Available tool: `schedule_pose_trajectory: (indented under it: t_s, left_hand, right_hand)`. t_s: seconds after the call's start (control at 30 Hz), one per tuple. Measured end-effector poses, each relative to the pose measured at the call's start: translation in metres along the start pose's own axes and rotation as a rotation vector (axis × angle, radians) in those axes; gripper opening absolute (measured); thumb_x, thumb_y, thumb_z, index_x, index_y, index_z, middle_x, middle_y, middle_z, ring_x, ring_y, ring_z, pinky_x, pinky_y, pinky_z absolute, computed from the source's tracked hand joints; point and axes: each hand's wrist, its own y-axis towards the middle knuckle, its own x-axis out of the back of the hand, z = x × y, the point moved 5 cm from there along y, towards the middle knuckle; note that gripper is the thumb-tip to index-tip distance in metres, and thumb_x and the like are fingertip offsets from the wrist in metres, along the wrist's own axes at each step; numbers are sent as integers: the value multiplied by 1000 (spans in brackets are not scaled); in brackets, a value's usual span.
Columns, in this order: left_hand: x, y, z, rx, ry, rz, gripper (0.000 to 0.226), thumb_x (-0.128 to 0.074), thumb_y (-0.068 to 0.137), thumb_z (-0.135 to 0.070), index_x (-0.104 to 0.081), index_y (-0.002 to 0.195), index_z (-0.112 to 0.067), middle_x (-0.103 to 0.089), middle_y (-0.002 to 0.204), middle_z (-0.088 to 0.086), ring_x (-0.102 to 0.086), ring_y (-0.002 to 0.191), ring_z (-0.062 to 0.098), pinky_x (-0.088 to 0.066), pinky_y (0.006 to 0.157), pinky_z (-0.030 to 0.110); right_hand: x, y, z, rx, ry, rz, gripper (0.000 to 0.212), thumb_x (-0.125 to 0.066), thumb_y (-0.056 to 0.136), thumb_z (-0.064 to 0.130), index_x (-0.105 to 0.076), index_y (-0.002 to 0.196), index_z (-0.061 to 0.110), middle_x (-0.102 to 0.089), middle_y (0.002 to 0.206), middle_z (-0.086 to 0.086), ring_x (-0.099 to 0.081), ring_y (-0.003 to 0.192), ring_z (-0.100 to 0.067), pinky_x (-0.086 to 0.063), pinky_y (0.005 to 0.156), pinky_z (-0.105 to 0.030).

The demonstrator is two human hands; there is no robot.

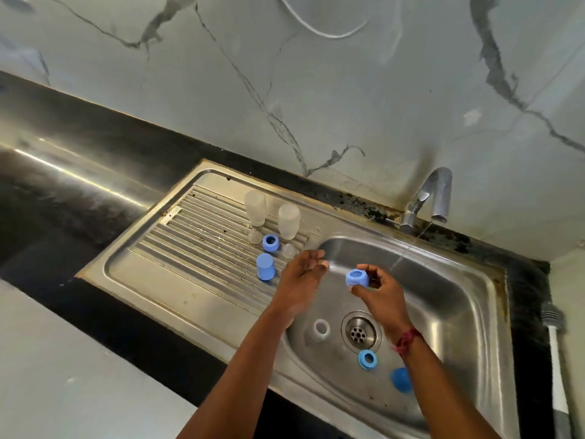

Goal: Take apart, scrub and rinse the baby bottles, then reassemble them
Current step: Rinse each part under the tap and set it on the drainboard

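- Domestic kitchen, washing-up corner.
- Stainless steel sink basin with a round drain, set into a black stone countertop that runs on to the left of the basin.
- Ribbed drainboard, same steel, directly left of the basin.
- Chrome tap behind the basin; a thin stream of water falls into it.
- Wall behind the basin: pale marble-look panels with dark veins, grime along the joint.
- White-handled brush lies right of the basin.
- Household wares, not trade: clear bottles inverted on the drainboard left of the basin, blue cap near them; blue ring above the basin, second blue ring on its floor.
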Motion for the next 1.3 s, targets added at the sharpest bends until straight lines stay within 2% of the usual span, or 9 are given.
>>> schedule_pose_trajectory:
  t_s: [0.2, 0.33, 0.47, 0.67, 0.73, 0.9, 1.03, 1.13, 1.3]
  left_hand:
    - [30, 16, -33, -62, -168, 7, 22, -62, 95, -17, -61, 114, -5, -66, 87, 8, -62, 68, 15, -48, 57, 24]
    - [69, 25, -54, -100, -197, -94, 15, -57, 97, -2, -63, 110, -5, -70, 79, 4, -63, 64, 16, -51, 57, 26]
    - [117, 41, -56, -84, -179, -212, 15, -64, 94, -8, -68, 108, -11, -73, 92, 10, -70, 76, 20, -55, 60, 23]
    - [181, 61, -45, -27, -265, -337, 13, -63, 93, -9, -67, 103, -17, -72, 89, 5, -67, 76, 17, -53, 68, 27]
    - [195, 67, -39, -4, -259, -368, 14, -61, 94, -10, -67, 105, -17, -72, 93, 5, -67, 79, 18, -52, 70, 30]
    - [222, 85, -28, 40, -234, -430, 15, -56, 96, -9, -66, 105, -15, -73, 96, 9, -67, 82, 20, -49, 70, 29]
    - [237, 99, -16, 94, -192, -439, 15, -57, 94, -9, -66, 103, -16, -72, 97, 8, -66, 83, 20, -48, 70, 29]
    - [245, 108, -8, 121, -190, -458, 17, -57, 94, -10, -67, 107, -14, -72, 97, 9, -66, 82, 20, -48, 71, 32]
    - [252, 120, 3, 154, -184, -472, 18, -55, 97, -8, -67, 111, -10, -71, 95, 9, -66, 80, 20, -52, 70, 32]
  right_hand:
    - [-34, 0, 46, 124, -67, -48, 46, -77, 68, -9, -59, 96, 23, -66, 102, 3, -63, 93, -11, -53, 73, -22]
    - [-72, 4, 84, 343, -179, -38, 39, -82, 67, -3, -65, 95, 18, -61, 102, 1, -61, 90, -4, -49, 75, -13]
    - [-116, 14, 109, 414, -232, -11, 40, -85, 64, 2, -70, 100, 13, -64, 98, 7, -59, 87, 2, -45, 71, -9]
    - [-182, 30, 126, 395, -350, 98, 45, -83, 72, 12, -71, 115, 11, -62, 105, -4, -60, 91, -13, -46, 79, -15]
    - [-201, 33, 130, 406, -397, 119, 40, -81, 72, 12, -73, 112, 11, -63, 101, -6, -60, 90, -16, -42, 77, -12]
    - [-249, 39, 127, 392, -490, 157, 26, -79, 71, 14, -74, 94, 6, -64, 92, -10, -60, 85, -22, -46, 76, -28]
    - [-280, 46, 117, 269, -523, 178, 37, -75, 76, 9, -68, 113, 5, -60, 114, -9, -60, 102, -23, -41, 85, -20]
    - [-298, 49, 108, 182, -595, 141, 36, -69, 81, 7, -64, 117, 5, -55, 121, -10, -60, 105, -29, -48, 88, -31]
    - [-320, 53, 108, 166, -808, 89, 22, -54, 88, 6, -61, 108, 14, -54, 116, -7, -60, 95, -31, -42, 68, -33]
